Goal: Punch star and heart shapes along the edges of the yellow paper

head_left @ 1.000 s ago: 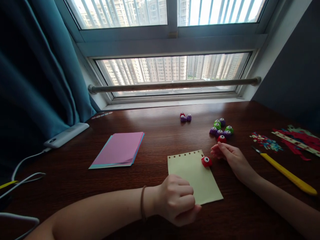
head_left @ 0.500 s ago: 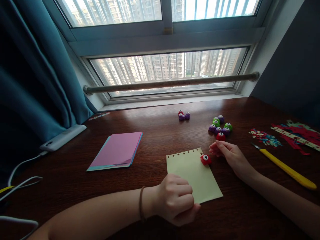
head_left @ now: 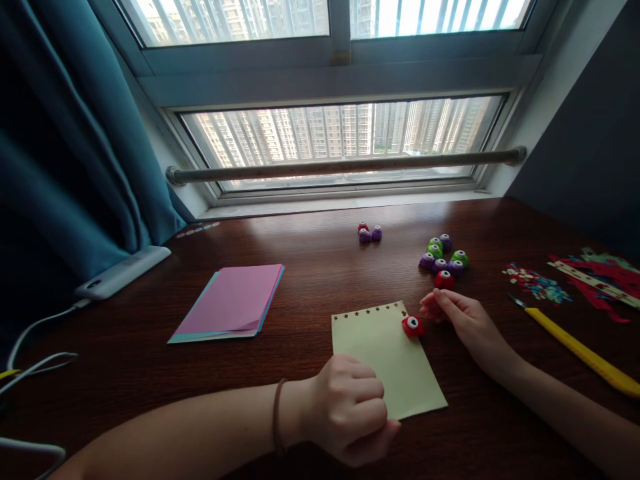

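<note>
A red punch (head_left: pixel 413 326) with an eye-like top is sitting across the upper right edge of the pale yellow sheet (head_left: pixel 405 377), right of the frame's centre. The right hand (head_left: pixel 463 320) is resting nearer to it: the punch is lying just left of and slightly below its fingertips, apart from them. The punch's wider side is running roughly left to right; the sheet's right edge is slanting down toward the lower right. The right thumb is overlapping the bent fingers, so whether they are meeting or holding anything, I cannot tell. The left hand (head_left: pixel 350 408) is lying as a closed fist over the sheet's lower left part, and its underside is hiding any grip on the paper. Another red punch (head_left: pixel 444 279) is standing just above the right fingertips.
</note>
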A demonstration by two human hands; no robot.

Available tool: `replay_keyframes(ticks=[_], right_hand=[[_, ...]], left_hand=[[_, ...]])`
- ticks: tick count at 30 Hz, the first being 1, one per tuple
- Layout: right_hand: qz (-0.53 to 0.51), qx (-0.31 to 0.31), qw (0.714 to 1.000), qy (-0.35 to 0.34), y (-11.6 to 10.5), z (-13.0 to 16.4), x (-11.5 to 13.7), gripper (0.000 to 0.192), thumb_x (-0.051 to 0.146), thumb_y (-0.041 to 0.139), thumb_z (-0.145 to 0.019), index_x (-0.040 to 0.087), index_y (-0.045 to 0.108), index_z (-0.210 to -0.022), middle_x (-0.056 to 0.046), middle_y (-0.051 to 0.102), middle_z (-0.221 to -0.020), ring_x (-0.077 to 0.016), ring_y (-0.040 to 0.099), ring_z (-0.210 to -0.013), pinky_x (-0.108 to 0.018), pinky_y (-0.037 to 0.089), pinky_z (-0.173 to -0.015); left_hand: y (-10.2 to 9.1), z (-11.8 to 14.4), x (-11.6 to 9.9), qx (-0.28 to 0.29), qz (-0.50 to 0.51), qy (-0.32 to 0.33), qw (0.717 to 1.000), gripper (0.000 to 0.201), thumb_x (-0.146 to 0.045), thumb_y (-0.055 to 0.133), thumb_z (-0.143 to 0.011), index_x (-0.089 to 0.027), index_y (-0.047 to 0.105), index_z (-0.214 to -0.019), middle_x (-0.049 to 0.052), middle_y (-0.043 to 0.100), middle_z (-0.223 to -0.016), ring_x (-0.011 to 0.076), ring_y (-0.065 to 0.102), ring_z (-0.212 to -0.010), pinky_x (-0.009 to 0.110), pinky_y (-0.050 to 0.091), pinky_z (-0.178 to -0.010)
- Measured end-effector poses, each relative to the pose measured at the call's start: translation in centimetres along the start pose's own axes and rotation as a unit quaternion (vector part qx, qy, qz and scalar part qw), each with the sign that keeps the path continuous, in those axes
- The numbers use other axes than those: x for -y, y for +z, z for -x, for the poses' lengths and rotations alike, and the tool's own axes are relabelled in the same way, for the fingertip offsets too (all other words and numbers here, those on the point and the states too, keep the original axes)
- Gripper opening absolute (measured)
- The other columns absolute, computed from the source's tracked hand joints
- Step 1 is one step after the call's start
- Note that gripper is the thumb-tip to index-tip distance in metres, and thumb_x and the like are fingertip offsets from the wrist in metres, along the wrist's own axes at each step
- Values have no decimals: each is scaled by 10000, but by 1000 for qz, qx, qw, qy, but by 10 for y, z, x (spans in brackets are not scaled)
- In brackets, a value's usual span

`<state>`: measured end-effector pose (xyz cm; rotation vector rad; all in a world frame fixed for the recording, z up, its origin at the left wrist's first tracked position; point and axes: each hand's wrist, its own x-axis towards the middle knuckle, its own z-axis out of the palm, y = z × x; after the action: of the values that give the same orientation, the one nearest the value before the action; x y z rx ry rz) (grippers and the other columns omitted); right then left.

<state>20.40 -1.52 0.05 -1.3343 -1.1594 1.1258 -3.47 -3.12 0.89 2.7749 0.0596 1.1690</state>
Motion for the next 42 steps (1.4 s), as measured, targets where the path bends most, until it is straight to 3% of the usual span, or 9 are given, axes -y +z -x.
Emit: replay_keyframes(ticks=[36, 42], right_hand=[[18, -5, 1000, -9, 2, 3, 2, 381, 510, 526, -815, 142, 626, -837, -61, 644, -755, -164, 570, -694, -266, 428, -653], [12, -8, 1000, -8, 2, 2, 0, 374, 503, 527, -819, 142, 624, -836, -59, 643, -753, -161, 565, -686, -265, 422, -642]], left_hand=[[3, 1, 0, 0, -19, -3, 1000, 306, -175, 464, -754, -196, 274, -514, -43, 302, -464, 101, 203, -416, 270, 145, -395], [2, 1, 0, 20, -32, 3, 999, 321, -184, 489, -751, -200, 278, -510, -47, 303, -460, 98, 228, -409, 268, 167, -397]])
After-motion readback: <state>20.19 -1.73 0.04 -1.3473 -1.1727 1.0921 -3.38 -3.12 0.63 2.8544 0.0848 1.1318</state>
